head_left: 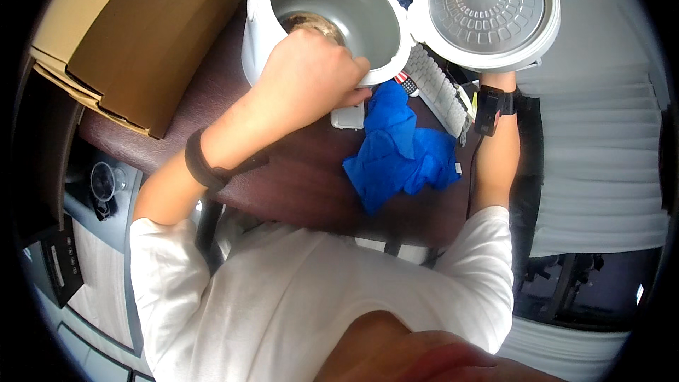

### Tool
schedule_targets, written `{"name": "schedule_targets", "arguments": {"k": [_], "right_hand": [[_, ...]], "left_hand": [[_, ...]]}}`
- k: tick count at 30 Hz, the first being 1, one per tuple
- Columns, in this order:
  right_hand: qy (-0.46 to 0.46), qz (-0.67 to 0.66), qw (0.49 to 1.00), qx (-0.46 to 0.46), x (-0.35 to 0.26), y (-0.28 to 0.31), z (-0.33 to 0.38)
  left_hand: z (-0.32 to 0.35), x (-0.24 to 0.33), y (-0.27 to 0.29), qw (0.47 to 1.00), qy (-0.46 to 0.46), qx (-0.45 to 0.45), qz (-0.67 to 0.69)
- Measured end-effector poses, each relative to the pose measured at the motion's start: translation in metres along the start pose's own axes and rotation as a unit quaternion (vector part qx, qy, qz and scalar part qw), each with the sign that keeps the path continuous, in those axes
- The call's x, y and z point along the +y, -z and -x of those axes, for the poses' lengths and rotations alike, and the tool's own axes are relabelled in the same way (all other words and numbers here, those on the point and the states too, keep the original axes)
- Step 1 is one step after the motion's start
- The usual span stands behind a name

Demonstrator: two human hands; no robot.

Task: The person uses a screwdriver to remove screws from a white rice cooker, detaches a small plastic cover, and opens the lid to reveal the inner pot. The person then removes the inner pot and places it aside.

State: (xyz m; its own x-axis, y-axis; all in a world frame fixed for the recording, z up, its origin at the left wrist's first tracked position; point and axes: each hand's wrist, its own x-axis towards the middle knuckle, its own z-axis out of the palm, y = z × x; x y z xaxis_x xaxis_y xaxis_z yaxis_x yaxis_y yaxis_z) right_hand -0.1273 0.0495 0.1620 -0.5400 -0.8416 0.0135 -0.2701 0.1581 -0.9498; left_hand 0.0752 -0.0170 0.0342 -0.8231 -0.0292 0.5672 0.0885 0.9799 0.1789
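A white rice cooker stands with its lid swung up, showing the grey metal inside. Over its near rim reaches my left hand, fingers curled closed. Beyond the knuckles, inside the pot, shows a brownish patch; whether it is a held thing or a reflection I cannot make out. The round lid has a patterned metal inner plate and a cream knob. My right wrist goes up behind the lid's lower edge, and the fingers there are hidden. Below the cooker lies a crumpled blue cloth.
A large brown cardboard box stands left on the dark red tabletop. Beside the cloth are a white keyboard and a small white object. A clear plastic cup sits lower left; a pale curtain hangs right.
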Motion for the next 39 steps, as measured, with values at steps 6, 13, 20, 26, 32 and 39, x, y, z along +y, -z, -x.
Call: {"name": "schedule_targets", "arguments": {"k": [6,13,20,26,32,39], "right_hand": [[-0.001,-0.008,1.000,-0.009,-0.003,0.002,0.002],[-0.007,-0.010,0.999,-0.030,-0.002,-0.001,-0.007],[-0.012,-0.013,0.999,-0.039,-0.002,-0.001,-0.011],[-0.012,-0.028,0.998,-0.048,-0.001,0.002,-0.017],[-0.013,-0.040,0.996,-0.073,-0.002,-0.003,-0.031],[-0.012,-0.015,0.992,-0.128,0.000,0.015,-0.023]], "left_hand": [[-0.002,0.000,-0.001,1.000,-0.013,-0.003,0.000],[-0.001,0.001,0.004,1.000,-0.001,0.000,-0.017],[-0.001,0.002,0.006,1.000,0.001,-0.006,-0.024],[-0.003,0.002,0.005,0.999,-0.015,0.002,-0.032],[-0.001,-0.002,0.011,0.999,-0.017,-0.028,-0.035],[-0.012,0.007,0.006,0.997,-0.048,0.012,-0.063]]}}
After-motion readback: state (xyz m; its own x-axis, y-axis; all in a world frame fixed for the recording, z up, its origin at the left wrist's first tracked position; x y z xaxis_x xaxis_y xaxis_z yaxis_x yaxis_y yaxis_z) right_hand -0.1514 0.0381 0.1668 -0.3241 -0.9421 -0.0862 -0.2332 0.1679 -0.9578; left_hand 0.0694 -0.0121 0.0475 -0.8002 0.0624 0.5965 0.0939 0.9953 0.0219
